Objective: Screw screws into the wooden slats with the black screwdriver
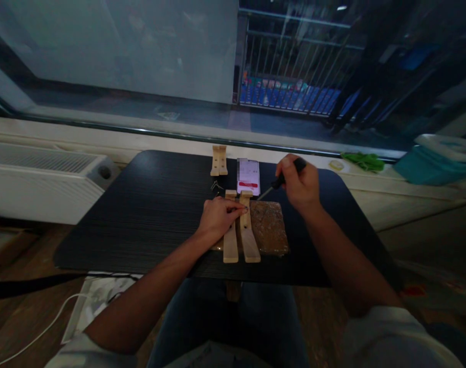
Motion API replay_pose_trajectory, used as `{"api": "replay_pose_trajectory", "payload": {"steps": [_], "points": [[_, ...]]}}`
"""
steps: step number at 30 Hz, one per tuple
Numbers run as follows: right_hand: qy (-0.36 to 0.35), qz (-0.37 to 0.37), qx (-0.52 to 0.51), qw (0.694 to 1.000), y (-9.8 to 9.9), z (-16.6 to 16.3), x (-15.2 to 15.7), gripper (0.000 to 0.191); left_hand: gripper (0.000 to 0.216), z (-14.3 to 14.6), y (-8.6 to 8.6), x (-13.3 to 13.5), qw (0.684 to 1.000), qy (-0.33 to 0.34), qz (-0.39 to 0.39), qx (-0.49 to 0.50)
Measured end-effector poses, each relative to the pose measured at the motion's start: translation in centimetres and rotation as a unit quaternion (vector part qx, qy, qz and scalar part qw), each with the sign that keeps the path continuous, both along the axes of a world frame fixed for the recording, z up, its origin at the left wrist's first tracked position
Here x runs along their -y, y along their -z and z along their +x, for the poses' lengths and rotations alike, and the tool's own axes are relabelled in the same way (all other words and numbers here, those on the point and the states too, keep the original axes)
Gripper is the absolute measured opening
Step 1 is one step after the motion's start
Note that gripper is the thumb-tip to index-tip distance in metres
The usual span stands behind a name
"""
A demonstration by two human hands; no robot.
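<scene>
Two long pale wooden pieces point(249, 240) lie side by side on a brown board point(271, 227) in the middle of a dark table point(140, 214). My left hand point(218, 217) rests on top of them, its fingers pinched at a small thing I cannot make out on the right piece. My right hand point(300, 184) grips a black-handled screwdriver point(281, 180), whose tip points down-left toward that same spot.
A second pair of wooden pieces point(219, 160) lies at the far side of the table beside a phone point(248, 176) with a lit screen. A few small screws point(216, 187) lie between. A white radiator point(41, 179) stands left; a teal bag point(436, 161) sits right.
</scene>
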State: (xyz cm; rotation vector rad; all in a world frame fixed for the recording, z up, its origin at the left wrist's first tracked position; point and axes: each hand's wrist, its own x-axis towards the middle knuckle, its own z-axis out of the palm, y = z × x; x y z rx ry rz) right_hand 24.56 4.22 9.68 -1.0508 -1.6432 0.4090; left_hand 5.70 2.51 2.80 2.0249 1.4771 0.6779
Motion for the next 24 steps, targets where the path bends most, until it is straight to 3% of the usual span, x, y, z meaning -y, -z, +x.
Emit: {"api": "replay_pose_trajectory", "payload": {"steps": [7,24], "points": [[0.000,-0.032,0.034,0.999,0.9,-1.5,-0.8,0.030,0.013,0.0,-0.1,0.0,1.000,0.000,0.011,-0.005],[-0.034,-0.011,0.112,0.993,1.2,-1.9,-0.9,0.024,0.012,0.0,0.4,0.2,1.000,0.000,0.014,0.008]]}}
